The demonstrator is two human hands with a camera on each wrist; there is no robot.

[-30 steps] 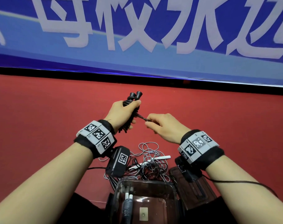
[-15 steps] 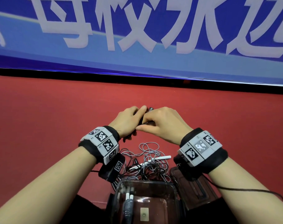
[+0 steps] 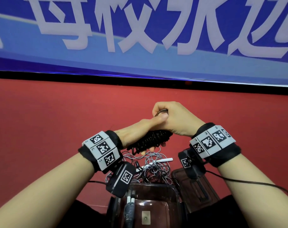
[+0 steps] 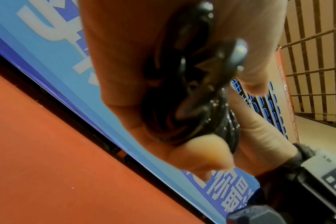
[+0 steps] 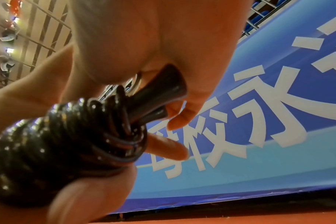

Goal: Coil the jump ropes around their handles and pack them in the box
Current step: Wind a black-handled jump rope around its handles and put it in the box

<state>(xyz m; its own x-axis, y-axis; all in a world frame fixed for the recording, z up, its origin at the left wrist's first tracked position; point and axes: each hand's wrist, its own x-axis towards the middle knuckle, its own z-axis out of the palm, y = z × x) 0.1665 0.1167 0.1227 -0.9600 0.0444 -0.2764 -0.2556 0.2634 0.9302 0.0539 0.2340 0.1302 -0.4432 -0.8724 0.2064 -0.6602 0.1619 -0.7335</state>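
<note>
A black jump rope [image 3: 150, 139] is coiled tightly around its two handles and lies slanted in mid-air above the red floor. My left hand [image 3: 138, 131] grips the coiled bundle from below, thumb on top. My right hand [image 3: 174, 118] curls over the bundle's upper end, where a loop of rope [image 3: 162, 111] shows at its fingers. In the right wrist view the handle ends [image 5: 161, 92] stick out of the coils [image 5: 58, 136] into my right palm. The left wrist view shows the coils [image 4: 192, 103] close up. A clear box [image 3: 175, 193] stands open below.
A loose grey-and-white jump rope [image 3: 154, 168] lies tangled on the floor, its white handle [image 3: 164, 160] pointing right. One coiled rope [image 3: 129, 209] stands in the box. A brown lid [image 3: 195, 186] lies right of the box. A blue banner [image 3: 140, 46] backs the floor.
The bundle stood upright in my left hand with my right hand pinching the rope end. Now it lies tilted and my right hand has closed over its upper end, slightly higher.
</note>
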